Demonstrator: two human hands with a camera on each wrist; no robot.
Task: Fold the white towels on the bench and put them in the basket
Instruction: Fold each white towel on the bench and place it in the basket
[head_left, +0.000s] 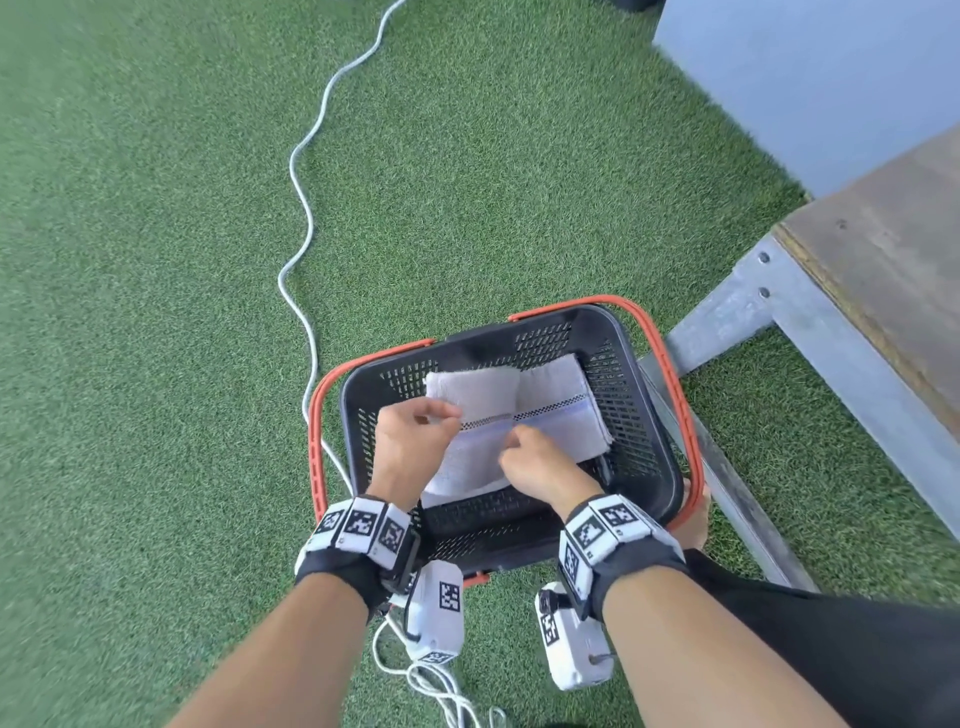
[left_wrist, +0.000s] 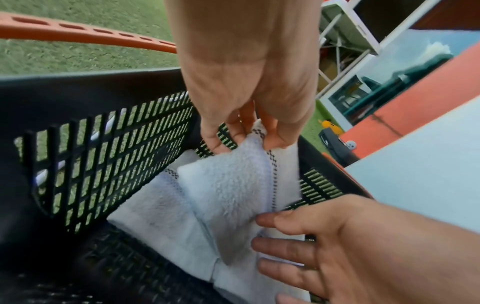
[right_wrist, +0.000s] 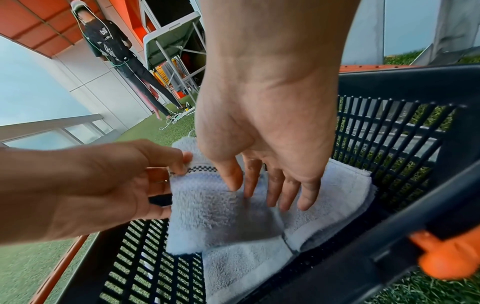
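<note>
A black basket (head_left: 649, 415) with orange handles (head_left: 317, 415) stands on the grass, with folded white towels in it. My left hand (head_left: 441, 415) pinches the checkered-stripe edge of the upper towel (left_wrist: 228, 185) between thumb and fingers (left_wrist: 275, 139), lifting that edge a little. My right hand (head_left: 511, 441) lies with straight fingers (right_wrist: 285, 195) on the same towel (right_wrist: 207, 205), near its middle. Another folded towel (right_wrist: 337, 197) lies under and beside it on the basket floor (right_wrist: 155, 267).
The wooden bench (head_left: 872, 270) on a grey metal frame stands right of the basket. A white cable (head_left: 306, 208) snakes over the grass on the left. A person (right_wrist: 116, 51) stands far off in the right wrist view. Open grass lies ahead.
</note>
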